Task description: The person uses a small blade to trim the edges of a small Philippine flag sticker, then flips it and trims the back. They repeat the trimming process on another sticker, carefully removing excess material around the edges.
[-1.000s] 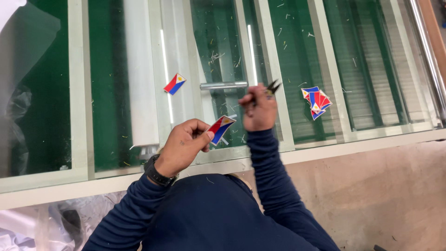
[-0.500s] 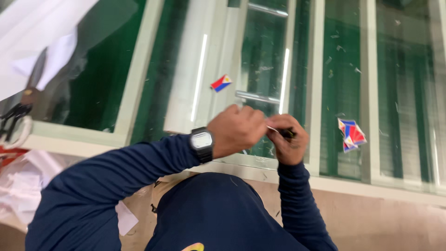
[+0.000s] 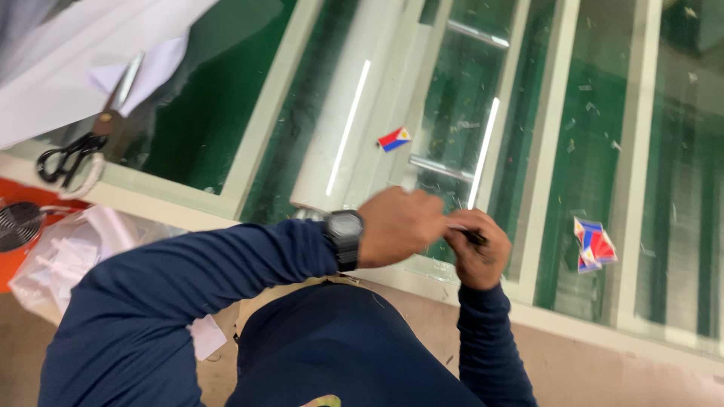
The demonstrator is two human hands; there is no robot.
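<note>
My left hand (image 3: 400,226), with a black wristwatch (image 3: 345,237), is pinched closed against my right hand (image 3: 477,256) over the white frame (image 3: 422,267) at the near edge of the glass table. My right hand grips a thin black tool (image 3: 475,237). Only a pale edge of the small paper piece (image 3: 455,225) shows between the two hands; the rest is hidden by my left hand. One small red, blue and white paper flag (image 3: 394,139) lies on the glass beyond my hands. A little pile of the same flags (image 3: 594,244) lies to the right.
Black-handled scissors (image 3: 72,154) lie at the left on the glass, next to a large white sheet (image 3: 83,68). A clear rolled sheet (image 3: 343,128) lies lengthwise in the middle. A plastic bag of paper scraps (image 3: 64,260) and a round black grille (image 3: 19,224) sit below the table's left edge.
The view has swung left and tilted. My left hand has moved across to meet my right hand, and the small flag it held a second ago is now covered.
</note>
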